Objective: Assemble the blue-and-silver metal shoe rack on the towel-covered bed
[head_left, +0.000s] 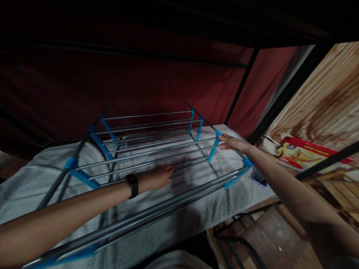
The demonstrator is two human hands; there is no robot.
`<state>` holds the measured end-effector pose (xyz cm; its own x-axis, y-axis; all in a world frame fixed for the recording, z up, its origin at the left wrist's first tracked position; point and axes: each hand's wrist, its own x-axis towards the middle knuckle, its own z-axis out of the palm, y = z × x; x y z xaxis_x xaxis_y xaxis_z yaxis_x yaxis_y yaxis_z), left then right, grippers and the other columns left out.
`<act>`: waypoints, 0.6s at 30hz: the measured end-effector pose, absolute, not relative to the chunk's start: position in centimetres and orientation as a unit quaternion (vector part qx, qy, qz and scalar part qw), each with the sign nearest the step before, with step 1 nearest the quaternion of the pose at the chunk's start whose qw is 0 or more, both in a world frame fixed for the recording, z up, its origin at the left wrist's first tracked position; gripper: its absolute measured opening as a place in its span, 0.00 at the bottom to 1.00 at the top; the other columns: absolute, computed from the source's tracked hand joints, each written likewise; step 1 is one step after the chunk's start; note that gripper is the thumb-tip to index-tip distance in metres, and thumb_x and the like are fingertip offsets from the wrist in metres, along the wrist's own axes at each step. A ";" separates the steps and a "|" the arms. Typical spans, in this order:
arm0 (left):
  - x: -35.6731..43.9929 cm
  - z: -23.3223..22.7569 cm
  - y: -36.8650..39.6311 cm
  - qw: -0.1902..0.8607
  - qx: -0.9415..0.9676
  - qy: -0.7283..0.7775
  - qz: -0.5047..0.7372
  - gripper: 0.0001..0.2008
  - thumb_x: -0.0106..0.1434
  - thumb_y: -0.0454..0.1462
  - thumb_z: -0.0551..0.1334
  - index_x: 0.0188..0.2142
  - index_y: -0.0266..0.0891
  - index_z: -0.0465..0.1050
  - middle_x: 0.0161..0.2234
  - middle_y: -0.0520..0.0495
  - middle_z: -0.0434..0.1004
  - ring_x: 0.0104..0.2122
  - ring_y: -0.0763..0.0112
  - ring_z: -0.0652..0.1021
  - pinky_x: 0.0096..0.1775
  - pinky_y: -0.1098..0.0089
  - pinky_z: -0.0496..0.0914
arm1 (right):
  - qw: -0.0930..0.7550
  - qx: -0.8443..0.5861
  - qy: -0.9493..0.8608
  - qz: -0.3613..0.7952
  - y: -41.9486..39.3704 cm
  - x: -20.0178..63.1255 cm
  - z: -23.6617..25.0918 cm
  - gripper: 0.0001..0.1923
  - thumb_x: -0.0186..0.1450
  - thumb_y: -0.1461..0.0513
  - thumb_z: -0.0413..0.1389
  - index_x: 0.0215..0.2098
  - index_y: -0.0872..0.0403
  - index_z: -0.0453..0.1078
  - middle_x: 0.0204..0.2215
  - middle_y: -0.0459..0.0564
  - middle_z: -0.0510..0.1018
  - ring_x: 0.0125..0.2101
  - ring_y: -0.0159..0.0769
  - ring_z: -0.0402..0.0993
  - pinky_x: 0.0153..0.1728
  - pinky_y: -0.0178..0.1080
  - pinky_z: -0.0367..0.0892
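A metal drying rack [151, 149] with grey rods and blue plastic joints lies flat on a grey towel-covered surface [30, 179]. My left hand [157, 176], with a black band on the wrist, rests palm down with fingers together on the rods near the rack's middle. My right hand [231, 143] lies flat on the rack's right side bar beside a blue joint [215, 146], fingers stretched out. Neither hand holds anything.
Dark red fabric [140, 82] hangs behind the rack. A phone [258, 177] lies at the towel's right edge. A red and yellow printed packet [303, 154] sits at the right, near wooden slats [342, 186]. A dark metal frame [238, 246] stands below.
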<state>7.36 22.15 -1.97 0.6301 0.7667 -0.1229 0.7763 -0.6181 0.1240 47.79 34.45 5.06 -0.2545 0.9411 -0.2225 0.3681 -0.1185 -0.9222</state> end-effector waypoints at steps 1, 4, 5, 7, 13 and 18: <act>8.3 -2.8 22.7 0.072 0.899 0.431 -0.027 0.25 0.66 0.38 0.57 0.61 0.35 0.64 0.62 0.34 0.67 0.60 0.53 0.70 0.60 0.56 0.62 | 0.291 -0.536 -0.588 0.531 34.2 47.9 4.9 0.26 0.66 0.47 0.56 0.59 0.47 0.62 0.63 0.52 0.65 0.44 0.38 0.77 0.46 0.43 0.77; 10.1 -5.1 24.2 0.050 0.895 0.444 -0.021 0.26 0.67 0.37 0.54 0.64 0.35 0.60 0.65 0.34 0.62 0.63 0.51 0.65 0.62 0.51 0.58 | 0.319 -0.512 -0.544 0.583 33.5 48.6 4.0 0.23 0.69 0.46 0.51 0.56 0.46 0.65 0.63 0.51 0.66 0.44 0.38 0.77 0.49 0.47 0.76; 10.5 -5.7 24.8 0.048 0.891 0.450 -0.018 0.27 0.67 0.37 0.54 0.64 0.36 0.59 0.65 0.35 0.62 0.63 0.50 0.65 0.62 0.51 0.57 | 0.328 -0.504 -0.529 0.599 33.3 49.0 3.4 0.23 0.69 0.45 0.49 0.56 0.46 0.66 0.62 0.51 0.67 0.44 0.39 0.77 0.50 0.48 0.75; 11.1 -6.6 25.9 0.061 0.884 0.464 -0.010 0.26 0.67 0.37 0.54 0.65 0.37 0.59 0.65 0.35 0.63 0.62 0.51 0.66 0.62 0.52 0.58 | 0.343 -0.490 -0.508 0.619 33.0 49.6 1.9 0.24 0.70 0.44 0.46 0.55 0.47 0.67 0.62 0.52 0.68 0.47 0.42 0.76 0.53 0.51 0.72; 13.5 -7.4 28.8 0.186 0.843 0.505 0.008 0.26 0.67 0.38 0.54 0.64 0.35 0.60 0.62 0.35 0.67 0.60 0.56 0.70 0.59 0.60 0.63 | 0.347 -0.515 -0.562 0.547 31.8 48.8 -4.7 0.26 0.62 0.47 0.57 0.55 0.49 0.68 0.62 0.55 0.67 0.61 0.51 0.64 0.62 0.53 0.60; 16.2 -7.9 30.3 0.227 0.833 0.504 0.041 0.25 0.66 0.38 0.55 0.62 0.36 0.62 0.62 0.36 0.68 0.60 0.54 0.70 0.60 0.58 0.65 | 0.313 -0.463 -0.632 0.536 31.6 46.8 -6.9 0.27 0.59 0.50 0.60 0.54 0.49 0.68 0.57 0.55 0.73 0.60 0.49 0.65 0.63 0.47 0.57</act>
